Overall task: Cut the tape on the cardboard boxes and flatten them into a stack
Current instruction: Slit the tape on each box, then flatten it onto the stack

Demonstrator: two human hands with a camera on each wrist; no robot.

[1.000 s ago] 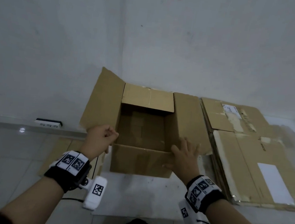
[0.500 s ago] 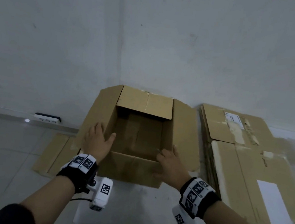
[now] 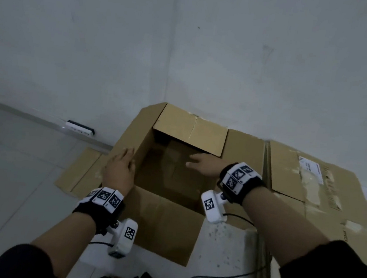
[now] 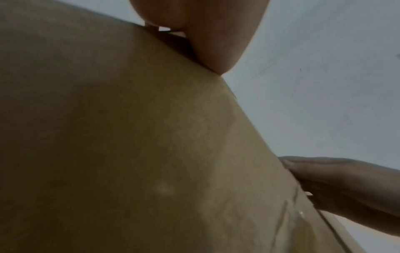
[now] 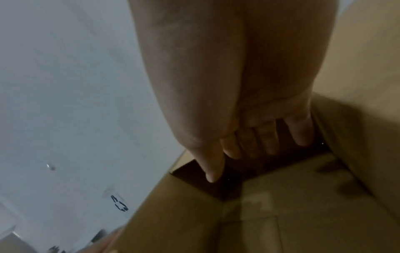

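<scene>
An open brown cardboard box (image 3: pixel 163 223) stands on the floor with its flaps spread outward. My left hand (image 3: pixel 121 168) lies flat on the left flap, fingers straight; in the left wrist view the palm (image 4: pixel 205 34) presses on that cardboard (image 4: pixel 129 137). My right hand (image 3: pixel 202 164) reaches over the opening toward the far wall of the box, fingers extended and holding nothing. In the right wrist view its fingers (image 5: pixel 249 137) point at an inner corner of the box (image 5: pixel 281 214). No cutting tool is in view.
A stack of flattened boxes (image 3: pixel 320 193) lies on the floor right of the open box. Another flat cardboard piece (image 3: pixel 80 172) lies at the left. A power strip (image 3: pixel 79 127) sits by the wall. A black cable (image 3: pixel 219 277) trails near my right arm.
My left hand let go of the left flap's edge and now lies flat on it. My right hand left the near right corner and reached over the opening. The left flap has folded outward.
</scene>
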